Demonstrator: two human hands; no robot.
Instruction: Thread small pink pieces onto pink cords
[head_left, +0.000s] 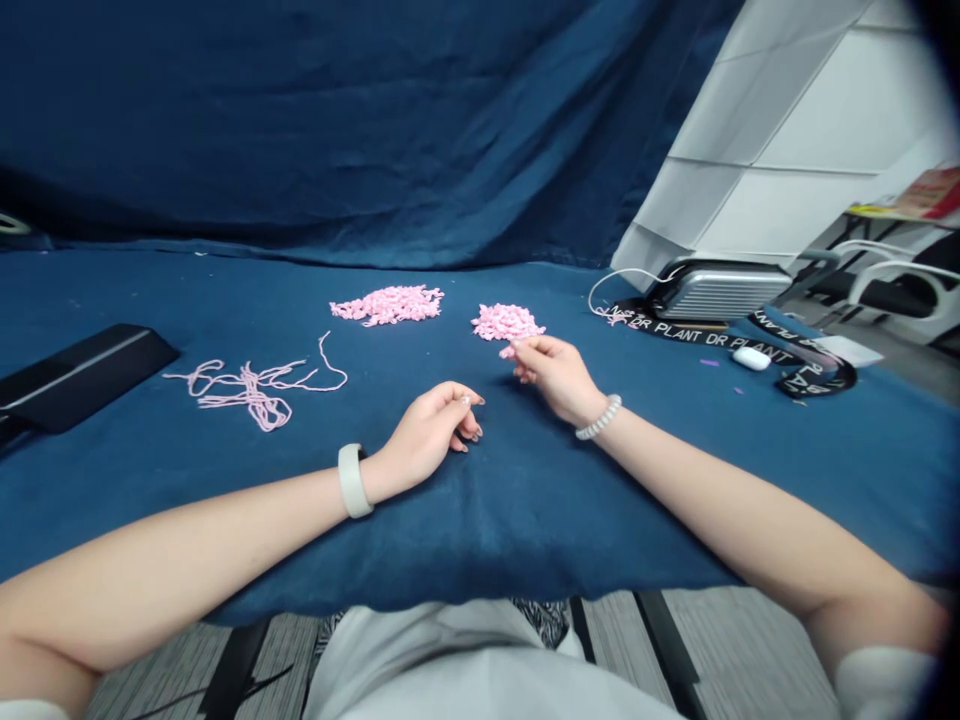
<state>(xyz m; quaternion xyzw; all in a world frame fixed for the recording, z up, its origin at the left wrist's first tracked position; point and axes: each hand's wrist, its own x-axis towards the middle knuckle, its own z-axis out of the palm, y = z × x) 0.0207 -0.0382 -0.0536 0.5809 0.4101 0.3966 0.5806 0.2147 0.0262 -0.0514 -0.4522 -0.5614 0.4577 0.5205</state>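
Note:
My right hand [559, 375] is closed in a pinch on a small pink yarn piece [508, 352], just in front of the smaller pile of pink yarn pieces [506, 321]. Nearer to me, my left hand [431, 430] rests on the blue cloth with its fingers curled and the thumb against the index finger. Whatever may be between those fingertips is hidden. A wider pile of pink yarn pieces [390, 304] lies farther back. Left of my left hand is a loose tangle of pink yarn strands [259, 385].
Blue cloth [480, 540] covers the table and hangs behind it. A black object with a pale stripe [90, 370] lies at left. To the right are a ribbed silver case [724, 290], a lettered black strap [682, 332] and a small white case [751, 358].

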